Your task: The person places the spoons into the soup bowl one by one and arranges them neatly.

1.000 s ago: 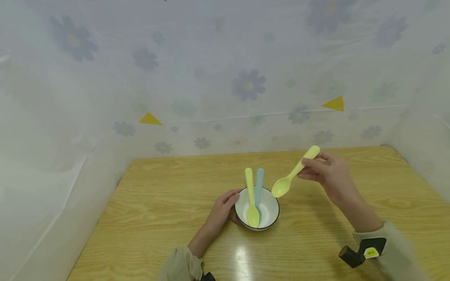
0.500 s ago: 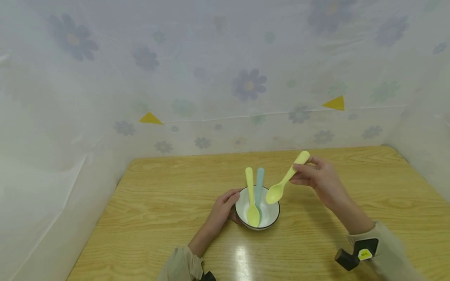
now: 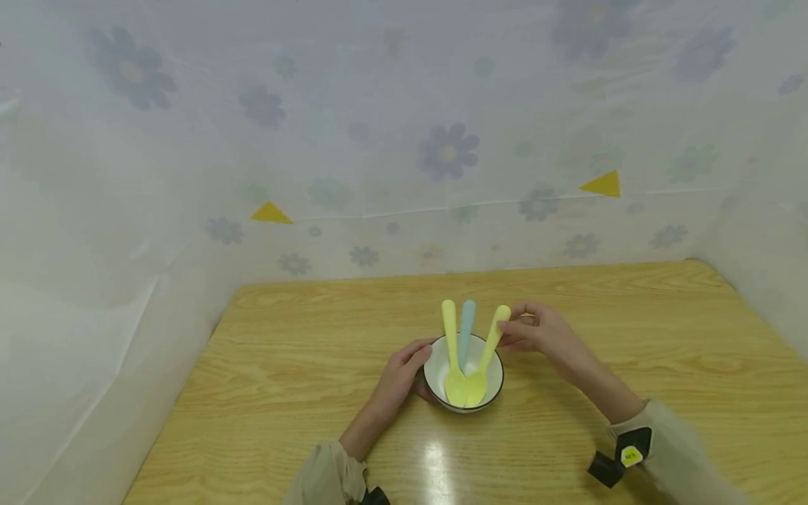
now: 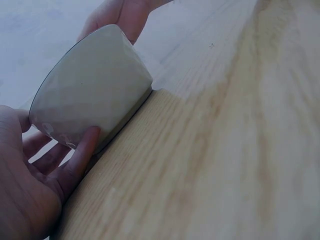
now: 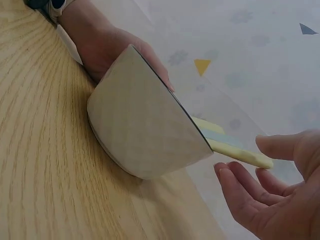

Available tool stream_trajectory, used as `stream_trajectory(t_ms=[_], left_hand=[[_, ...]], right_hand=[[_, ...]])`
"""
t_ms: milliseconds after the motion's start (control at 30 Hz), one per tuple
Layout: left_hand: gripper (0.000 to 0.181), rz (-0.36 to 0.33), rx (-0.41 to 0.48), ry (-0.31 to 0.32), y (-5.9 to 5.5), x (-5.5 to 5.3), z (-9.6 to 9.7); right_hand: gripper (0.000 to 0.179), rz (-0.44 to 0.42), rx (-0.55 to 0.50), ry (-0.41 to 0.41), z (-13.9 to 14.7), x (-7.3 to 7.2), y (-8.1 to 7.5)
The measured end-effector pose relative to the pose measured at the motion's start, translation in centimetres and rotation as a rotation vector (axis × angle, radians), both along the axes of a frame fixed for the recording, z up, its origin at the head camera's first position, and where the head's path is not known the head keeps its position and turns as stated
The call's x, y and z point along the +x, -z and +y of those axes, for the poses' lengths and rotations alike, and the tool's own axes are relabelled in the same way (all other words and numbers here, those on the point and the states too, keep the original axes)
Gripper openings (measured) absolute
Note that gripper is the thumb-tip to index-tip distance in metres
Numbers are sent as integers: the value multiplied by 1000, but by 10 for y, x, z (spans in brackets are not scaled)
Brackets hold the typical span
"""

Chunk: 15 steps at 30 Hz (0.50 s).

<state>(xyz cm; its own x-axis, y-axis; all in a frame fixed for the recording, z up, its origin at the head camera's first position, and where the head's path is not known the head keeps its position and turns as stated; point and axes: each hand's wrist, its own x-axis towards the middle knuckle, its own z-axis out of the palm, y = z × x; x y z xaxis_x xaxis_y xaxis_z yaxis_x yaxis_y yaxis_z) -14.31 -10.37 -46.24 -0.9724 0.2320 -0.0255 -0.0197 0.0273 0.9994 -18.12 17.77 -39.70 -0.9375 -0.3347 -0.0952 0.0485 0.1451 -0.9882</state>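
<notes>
A white bowl (image 3: 435, 365) with a dark rim stands on the wooden table. My left hand (image 3: 399, 373) grips its left side, thumb by the rim and fingers round the outer wall (image 4: 90, 85). Inside the bowl lean a yellow spoon (image 3: 449, 330) on the left and a light blue spoon (image 3: 466, 330) in the middle. A second yellow spoon (image 3: 491, 344) rests with its head in the bowl beside the first one's. My right hand (image 3: 543, 338) pinches this spoon's handle end (image 5: 250, 157) loosely between thumb and fingertips, to the right of the bowl.
The wooden table (image 3: 284, 379) reaches back to a white flowered sheet (image 3: 353, 140), which hangs behind it and at both sides. Two yellow triangles (image 3: 271, 212) mark the sheet. A black wrist device (image 3: 621, 456) sits on the right sleeve.
My right hand has moved left and down, bringing the second yellow spoon from beside the bowl's right rim into the bowl. My left hand and the bowl have stayed in place.
</notes>
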Motion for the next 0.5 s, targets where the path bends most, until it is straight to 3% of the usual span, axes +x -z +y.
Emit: stream_trajectory(t_ms=[200, 333, 400, 500], left_hand=[[42, 12, 8, 7, 0, -1, 0], [42, -9, -16, 14, -4, 1, -3], [42, -7, -79, 11, -9, 2, -6], [41, 81, -268, 7, -20, 2, -14]], right_hand=[[34, 20, 5, 24, 11, -7, -3], [36, 125, 83, 53, 22, -9, -8], [38, 208, 168, 61, 27, -10, -9], [38, 336, 313, 88, 36, -10, -12]])
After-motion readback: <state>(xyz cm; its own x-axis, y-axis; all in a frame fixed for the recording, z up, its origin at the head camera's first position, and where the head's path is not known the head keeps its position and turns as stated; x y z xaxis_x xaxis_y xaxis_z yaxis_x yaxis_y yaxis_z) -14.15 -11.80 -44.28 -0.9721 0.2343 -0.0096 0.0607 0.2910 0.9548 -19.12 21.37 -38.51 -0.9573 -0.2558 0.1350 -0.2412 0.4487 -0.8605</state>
